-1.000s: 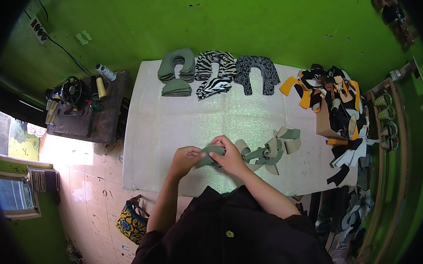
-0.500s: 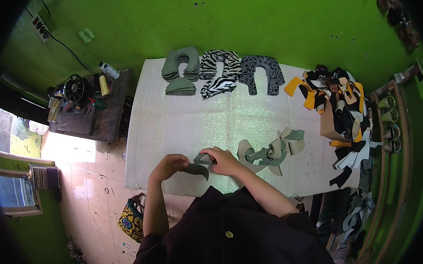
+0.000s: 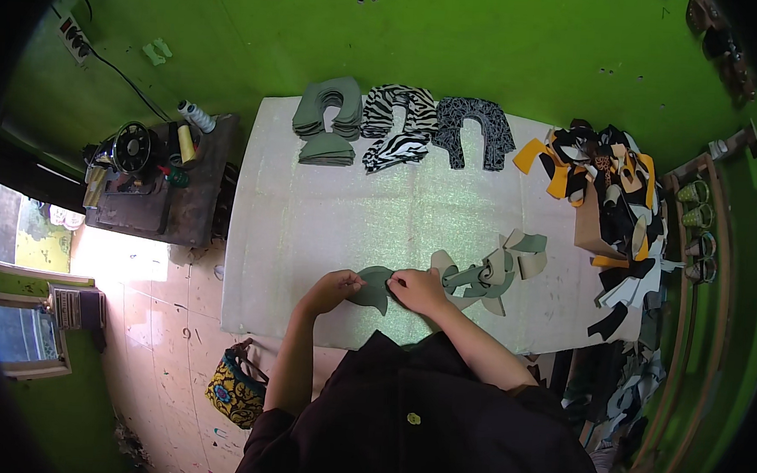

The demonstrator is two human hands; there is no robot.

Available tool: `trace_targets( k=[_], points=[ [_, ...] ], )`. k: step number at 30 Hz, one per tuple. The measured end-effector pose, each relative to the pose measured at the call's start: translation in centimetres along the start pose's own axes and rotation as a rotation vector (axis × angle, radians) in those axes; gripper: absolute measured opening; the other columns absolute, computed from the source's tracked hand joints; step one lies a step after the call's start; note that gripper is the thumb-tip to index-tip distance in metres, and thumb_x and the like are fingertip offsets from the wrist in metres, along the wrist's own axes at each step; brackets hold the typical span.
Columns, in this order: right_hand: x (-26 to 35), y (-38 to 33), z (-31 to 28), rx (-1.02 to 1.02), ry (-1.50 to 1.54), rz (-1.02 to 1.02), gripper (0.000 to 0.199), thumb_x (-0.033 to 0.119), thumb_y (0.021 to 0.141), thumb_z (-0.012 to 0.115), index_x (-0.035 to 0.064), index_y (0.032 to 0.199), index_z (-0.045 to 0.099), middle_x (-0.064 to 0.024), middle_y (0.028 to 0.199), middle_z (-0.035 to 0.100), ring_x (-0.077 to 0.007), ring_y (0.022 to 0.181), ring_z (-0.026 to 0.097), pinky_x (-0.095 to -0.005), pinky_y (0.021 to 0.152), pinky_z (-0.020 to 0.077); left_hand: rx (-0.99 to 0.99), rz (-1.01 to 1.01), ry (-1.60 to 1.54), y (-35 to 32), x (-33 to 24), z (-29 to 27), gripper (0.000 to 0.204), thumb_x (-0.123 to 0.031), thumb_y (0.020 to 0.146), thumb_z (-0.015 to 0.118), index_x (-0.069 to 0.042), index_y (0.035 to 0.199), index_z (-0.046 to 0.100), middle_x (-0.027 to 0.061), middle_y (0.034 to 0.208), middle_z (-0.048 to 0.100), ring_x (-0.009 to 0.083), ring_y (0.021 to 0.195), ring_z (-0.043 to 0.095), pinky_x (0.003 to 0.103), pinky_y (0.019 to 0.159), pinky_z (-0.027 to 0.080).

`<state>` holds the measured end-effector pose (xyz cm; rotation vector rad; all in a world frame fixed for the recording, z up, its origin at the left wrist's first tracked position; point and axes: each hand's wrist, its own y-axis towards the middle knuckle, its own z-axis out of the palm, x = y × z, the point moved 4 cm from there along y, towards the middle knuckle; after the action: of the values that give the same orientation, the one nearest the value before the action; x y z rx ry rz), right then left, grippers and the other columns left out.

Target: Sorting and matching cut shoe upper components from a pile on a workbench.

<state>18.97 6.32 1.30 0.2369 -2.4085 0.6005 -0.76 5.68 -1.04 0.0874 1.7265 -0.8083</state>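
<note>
Above the near part of the table, a grey-green cut piece (image 3: 371, 293) with a curved outline is stretched between my two hands. My left hand (image 3: 331, 290) pinches its left edge. The fingers of my right hand (image 3: 418, 292) are closed on its right edge. Just right of my right hand lies a loose heap of green and beige offcuts (image 3: 488, 276). At the table's far side sit stacked green U-shaped pieces (image 3: 328, 105), with a smaller green stack (image 3: 327, 150) in front. Zebra-print pieces (image 3: 398, 109) and dark patterned U-shaped pieces (image 3: 474, 126) are beside them.
A white-covered table (image 3: 302, 224) carries everything. At its right, a cardboard box (image 3: 596, 222) overflows with black, orange and white scraps. To the left stand a sewing machine (image 3: 133, 155) and thread cones (image 3: 186, 142). A patterned bag (image 3: 235, 390) rests on the floor.
The green piece has gone from curled and folded to spread flatter between my hands. My left hand has moved right, and my right hand slightly right.
</note>
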Motion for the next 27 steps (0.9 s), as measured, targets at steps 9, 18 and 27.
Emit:
trace_targets(
  k=[9,18,27],
  points=[
    [0.2,-0.7,-0.9,0.066,-0.025,-0.013,0.038,0.051,0.076,0.057,0.0152,0.081,0.067,-0.0019,0.075,0.064,-0.0195,0.076,0.059,-0.0391,0.075,0.0272,0.079,-0.008,-0.151,0.2,-3.0,0.8,0.016,-0.016,0.092,0.047,-0.004,0.1,0.05,-0.0004,0.082,0.051,0.0083,0.075,0.046,0.025,0.069,0.042],
    [-1.0,-0.5,0.4,0.036,0.059,0.064,0.024,0.033,0.08,0.056,0.0121,0.069,0.062,-0.0065,0.071,0.063,-0.0249,0.074,0.06,-0.044,0.074,0.0289,-0.352,-0.019,-0.094,1.6,-0.1,1.1,0.016,-0.016,0.089,0.052,-0.002,0.095,0.055,0.0051,0.072,0.059,0.0127,0.063,0.055,0.028,0.061,0.046],
    [-1.3,-0.4,1.0,-0.181,0.029,0.048,0.02,0.025,0.074,0.059,0.0098,0.061,0.059,-0.0063,0.058,0.059,-0.0265,0.06,0.057,-0.0408,0.073,0.0297,-0.628,0.195,0.217,0.5,-1.3,2.3,0.021,-0.011,0.079,0.064,0.0,0.096,0.057,0.008,0.068,0.06,0.0142,0.059,0.054,0.028,0.057,0.045]
  ],
)
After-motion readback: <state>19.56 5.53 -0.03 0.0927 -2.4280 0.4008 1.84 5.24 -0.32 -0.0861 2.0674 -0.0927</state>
